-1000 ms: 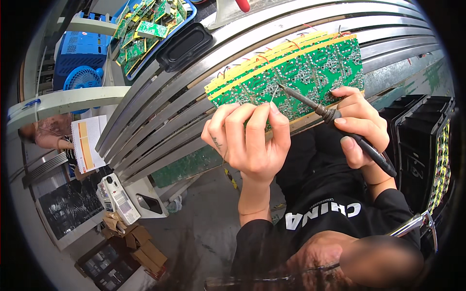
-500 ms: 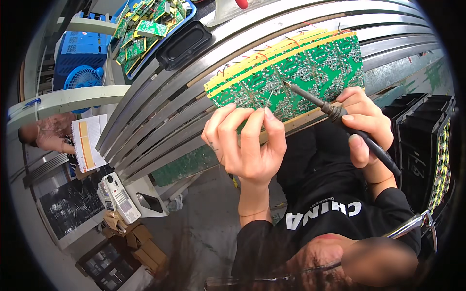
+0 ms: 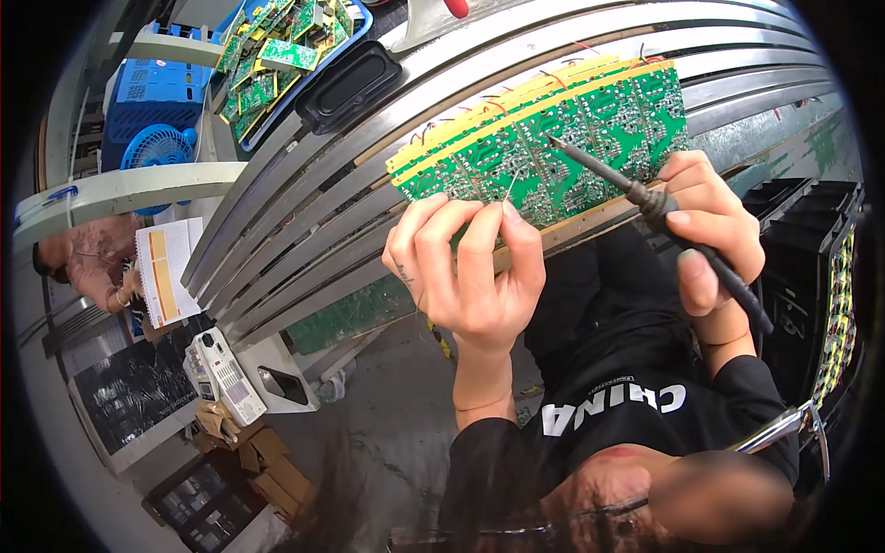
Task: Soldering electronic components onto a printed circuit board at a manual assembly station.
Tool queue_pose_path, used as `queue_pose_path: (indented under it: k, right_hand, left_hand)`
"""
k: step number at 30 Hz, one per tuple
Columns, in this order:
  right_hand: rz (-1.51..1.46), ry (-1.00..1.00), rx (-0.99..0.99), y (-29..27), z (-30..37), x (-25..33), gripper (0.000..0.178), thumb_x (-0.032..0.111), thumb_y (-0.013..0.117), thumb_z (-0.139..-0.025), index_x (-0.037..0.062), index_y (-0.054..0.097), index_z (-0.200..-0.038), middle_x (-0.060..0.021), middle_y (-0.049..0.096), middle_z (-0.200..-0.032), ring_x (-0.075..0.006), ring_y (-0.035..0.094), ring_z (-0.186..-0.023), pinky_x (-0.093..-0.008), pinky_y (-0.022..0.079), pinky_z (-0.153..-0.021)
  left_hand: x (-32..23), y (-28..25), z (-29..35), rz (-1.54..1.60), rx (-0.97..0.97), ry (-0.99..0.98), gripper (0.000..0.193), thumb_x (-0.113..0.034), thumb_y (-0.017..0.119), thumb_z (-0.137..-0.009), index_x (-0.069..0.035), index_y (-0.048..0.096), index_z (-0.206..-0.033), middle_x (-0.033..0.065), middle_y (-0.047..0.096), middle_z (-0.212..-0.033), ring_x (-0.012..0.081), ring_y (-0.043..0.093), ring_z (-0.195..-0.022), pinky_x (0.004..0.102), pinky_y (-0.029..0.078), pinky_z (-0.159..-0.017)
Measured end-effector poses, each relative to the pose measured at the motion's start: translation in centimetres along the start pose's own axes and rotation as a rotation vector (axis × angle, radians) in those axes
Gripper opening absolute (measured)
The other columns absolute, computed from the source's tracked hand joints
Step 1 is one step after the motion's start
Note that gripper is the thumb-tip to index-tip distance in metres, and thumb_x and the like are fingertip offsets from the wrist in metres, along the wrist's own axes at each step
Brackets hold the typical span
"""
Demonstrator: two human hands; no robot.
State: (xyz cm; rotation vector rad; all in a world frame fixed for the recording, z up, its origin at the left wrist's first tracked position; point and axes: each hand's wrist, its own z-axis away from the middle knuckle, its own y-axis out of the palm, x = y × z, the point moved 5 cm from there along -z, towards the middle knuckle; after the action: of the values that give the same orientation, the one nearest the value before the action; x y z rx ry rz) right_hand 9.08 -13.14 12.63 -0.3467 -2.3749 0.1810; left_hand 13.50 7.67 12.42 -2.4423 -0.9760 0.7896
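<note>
A long green circuit board panel (image 3: 636, 115) with many solder joints leans up toward me, its yellow edge on top. More yellow-edged boards with red and black wires show just behind it. In my right hand (image 3: 714, 217) is a soldering iron (image 3: 601, 171); its dark tip is over the middle of the panel, and I cannot tell whether it touches. My left hand (image 3: 472, 267) is at the panel's lower edge, thumb and fingers pinching a thin silvery strand, seemingly solder wire (image 3: 512, 187), which points up across the board.
Metal rails (image 3: 304, 217) run under the panel. At the far left stand a blue basket of circuit boards (image 3: 355, 46), a black tray (image 3: 350, 85) and a blue fan (image 3: 159, 147). Another person's hand (image 3: 106, 267) is near a notebook (image 3: 171, 272). Black crates (image 3: 793, 249) stand at right.
The soldering iron and my right hand have shifted right, with the tip slightly higher on the panel. The panel has moved slightly left. My left hand stays nearly still. The other person's hand has moved.
</note>
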Motion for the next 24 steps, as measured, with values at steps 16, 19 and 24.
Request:
queue_pose_path:
  k: [16, 19, 24]
  right_hand:
    - [0.058, 0.059, 0.027, 2.0, 1.0, -0.4, 0.020, 0.016, 0.068, -0.089, 0.0010, 0.073, -0.101, -0.0101, 0.069, -0.081, -0.0235, 0.062, -0.070, -0.0481, 0.053, -0.090]
    - [0.067, 0.052, 0.017, 2.1, 1.1, -0.3, 0.019, 0.016, 0.068, -0.089, 0.0012, 0.073, -0.100, -0.0099, 0.069, -0.081, -0.0235, 0.062, -0.070, -0.0484, 0.053, -0.090]
    - [0.074, 0.032, 0.006, 2.2, 1.2, -0.2, 0.019, 0.016, 0.069, -0.089, 0.0014, 0.073, -0.100, -0.0096, 0.069, -0.080, -0.0234, 0.063, -0.070, -0.0489, 0.053, -0.091]
  left_hand:
    - [0.2, 0.2, -0.5, -0.031, 0.030, 0.015, 0.022, 0.000, 0.076, -0.077, -0.011, 0.068, -0.093, 0.0018, 0.064, -0.095, 0.0253, 0.062, -0.095, 0.0410, 0.048, -0.090]
    - [0.1, 0.2, -0.7, -0.036, 0.043, 0.009, 0.021, 0.000, 0.076, -0.078, -0.011, 0.069, -0.094, 0.0019, 0.064, -0.095, 0.0253, 0.062, -0.095, 0.0408, 0.049, -0.090]
    - [0.4, -0.1, -0.5, -0.008, 0.018, 0.000, 0.020, 0.000, 0.076, -0.079, -0.011, 0.069, -0.094, 0.0022, 0.064, -0.095, 0.0257, 0.063, -0.094, 0.0406, 0.049, -0.090]
